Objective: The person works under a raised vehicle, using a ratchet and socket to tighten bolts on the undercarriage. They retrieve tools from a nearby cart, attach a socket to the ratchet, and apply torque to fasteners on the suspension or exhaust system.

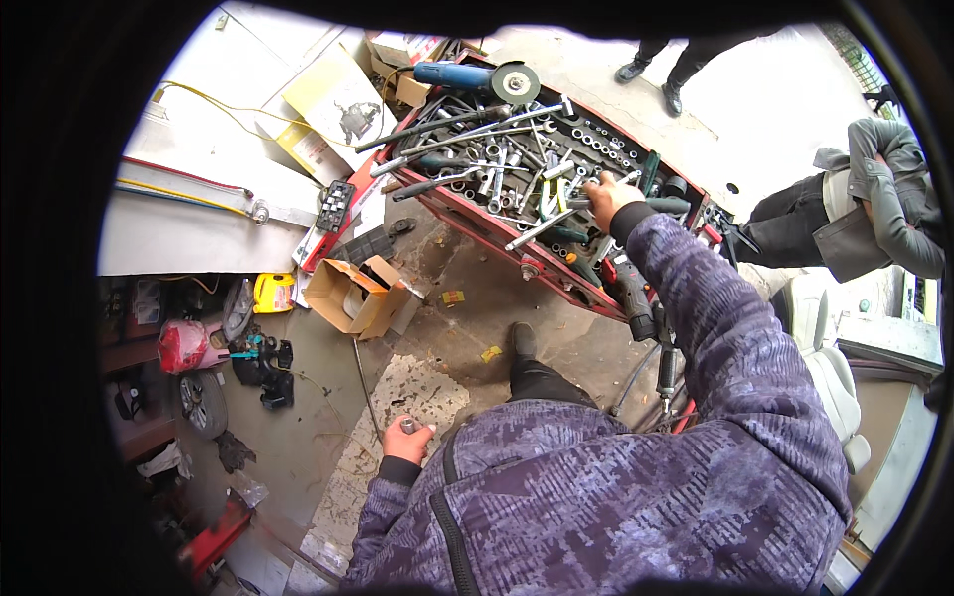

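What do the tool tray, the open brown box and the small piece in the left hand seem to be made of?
Tool tray: probably red-painted metal, from its thin, hard-edged rim. Open brown box: matte cardboard, shown by its folded tan flaps. Small piece in the left hand: likely bare metal, from its silvery shine.

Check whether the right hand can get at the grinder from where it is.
Probably yes, with more stretch: the grinder lies uncovered at the tray's far left corner, and only loose tools lie low between it and the right hand.
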A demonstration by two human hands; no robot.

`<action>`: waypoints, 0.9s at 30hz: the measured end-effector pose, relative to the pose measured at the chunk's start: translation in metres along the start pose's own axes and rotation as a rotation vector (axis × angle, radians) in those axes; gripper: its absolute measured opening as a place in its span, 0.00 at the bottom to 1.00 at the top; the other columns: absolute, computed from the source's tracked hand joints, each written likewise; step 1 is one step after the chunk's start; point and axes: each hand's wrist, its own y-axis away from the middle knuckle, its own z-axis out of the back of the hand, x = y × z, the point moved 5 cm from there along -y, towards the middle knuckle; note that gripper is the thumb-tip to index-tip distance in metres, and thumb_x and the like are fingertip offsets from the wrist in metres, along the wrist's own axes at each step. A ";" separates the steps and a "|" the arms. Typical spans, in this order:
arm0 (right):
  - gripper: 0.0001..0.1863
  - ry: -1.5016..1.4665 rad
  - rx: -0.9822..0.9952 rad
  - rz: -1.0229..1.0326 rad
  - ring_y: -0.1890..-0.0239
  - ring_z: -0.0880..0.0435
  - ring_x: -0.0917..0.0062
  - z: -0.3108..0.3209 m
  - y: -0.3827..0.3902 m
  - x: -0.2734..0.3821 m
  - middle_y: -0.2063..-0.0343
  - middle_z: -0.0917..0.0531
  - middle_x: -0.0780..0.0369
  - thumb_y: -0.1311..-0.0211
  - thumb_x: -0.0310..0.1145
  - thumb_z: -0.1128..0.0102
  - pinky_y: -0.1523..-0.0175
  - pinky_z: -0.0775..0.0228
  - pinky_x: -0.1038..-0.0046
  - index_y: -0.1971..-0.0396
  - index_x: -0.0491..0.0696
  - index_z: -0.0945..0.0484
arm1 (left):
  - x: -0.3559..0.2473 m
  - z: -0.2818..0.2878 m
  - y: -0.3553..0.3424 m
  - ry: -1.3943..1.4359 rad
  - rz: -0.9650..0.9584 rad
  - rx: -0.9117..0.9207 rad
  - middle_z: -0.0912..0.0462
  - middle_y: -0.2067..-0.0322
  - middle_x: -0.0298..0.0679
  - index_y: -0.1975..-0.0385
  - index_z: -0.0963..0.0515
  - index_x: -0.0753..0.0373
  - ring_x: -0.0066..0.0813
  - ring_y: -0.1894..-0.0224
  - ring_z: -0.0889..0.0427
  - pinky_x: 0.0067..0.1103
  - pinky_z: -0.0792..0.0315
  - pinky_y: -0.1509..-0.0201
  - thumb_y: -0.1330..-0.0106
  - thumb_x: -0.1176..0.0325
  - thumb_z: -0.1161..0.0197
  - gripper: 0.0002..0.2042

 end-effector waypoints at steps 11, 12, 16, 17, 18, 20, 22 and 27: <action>0.11 0.028 0.091 0.357 0.50 0.10 0.52 -0.005 -0.037 -0.037 0.53 0.13 0.55 0.37 0.29 0.35 0.48 0.16 0.53 0.55 0.48 0.17 | -0.163 -0.060 -0.034 -0.354 -0.547 -0.029 0.10 0.55 0.45 0.62 0.16 0.67 0.41 0.56 0.12 0.32 0.20 0.49 0.32 0.67 0.24 0.10; 0.11 0.078 0.093 0.369 0.52 0.09 0.53 0.003 -0.032 -0.033 0.55 0.13 0.55 0.37 0.29 0.35 0.49 0.16 0.53 0.56 0.47 0.17 | -0.185 -0.070 -0.039 -0.406 -0.674 -0.029 0.10 0.52 0.45 0.65 0.18 0.66 0.44 0.53 0.12 0.34 0.20 0.46 0.33 0.68 0.23 0.10; 0.05 0.146 0.060 0.391 0.61 0.09 0.53 0.043 0.010 -0.012 0.63 0.14 0.55 0.36 0.29 0.36 0.57 0.16 0.53 0.63 0.46 0.20 | -0.264 -0.118 -0.057 -0.628 -1.001 -0.018 0.17 0.34 0.49 0.72 0.25 0.63 0.54 0.33 0.22 0.47 0.27 0.31 0.34 0.65 0.23 0.15; 0.05 0.161 0.054 0.378 0.62 0.09 0.53 0.052 0.024 -0.008 0.64 0.15 0.56 0.37 0.29 0.35 0.58 0.16 0.53 0.63 0.46 0.20 | -0.281 -0.133 -0.060 -0.698 -1.070 -0.024 0.21 0.29 0.49 0.72 0.25 0.62 0.54 0.26 0.26 0.53 0.31 0.25 0.34 0.63 0.23 0.15; 0.06 0.123 0.044 0.375 0.61 0.09 0.54 0.061 0.039 -0.005 0.62 0.13 0.55 0.36 0.29 0.38 0.58 0.15 0.54 0.61 0.46 0.19 | -0.294 -0.150 -0.062 -0.803 -1.094 0.017 0.25 0.26 0.49 0.72 0.25 0.61 0.53 0.22 0.31 0.60 0.36 0.24 0.33 0.62 0.23 0.16; 0.04 0.043 0.011 0.418 0.62 0.09 0.55 0.072 0.069 0.005 0.64 0.14 0.56 0.36 0.29 0.38 0.59 0.15 0.54 0.63 0.46 0.20 | -0.314 -0.181 -0.071 -0.956 -1.102 0.152 0.34 0.19 0.48 0.68 0.21 0.60 0.51 0.14 0.44 0.75 0.47 0.23 0.31 0.58 0.24 0.14; 0.04 0.006 -0.006 0.420 0.63 0.09 0.56 0.078 0.093 0.007 0.65 0.14 0.56 0.36 0.29 0.37 0.60 0.15 0.55 0.64 0.46 0.20 | -0.323 -0.203 -0.075 -1.076 -1.134 0.260 0.21 0.37 0.45 0.66 0.16 0.58 0.48 0.27 0.27 0.63 0.34 0.28 0.31 0.57 0.24 0.12; 0.06 0.009 0.122 0.354 0.64 0.09 0.53 0.076 0.128 0.001 0.68 0.13 0.55 0.38 0.31 0.34 0.59 0.16 0.52 0.65 0.46 0.20 | -0.316 -0.221 -0.083 -1.154 -1.308 0.479 0.21 0.64 0.42 0.70 0.17 0.57 0.47 0.57 0.16 0.40 0.19 0.54 0.35 0.62 0.27 0.08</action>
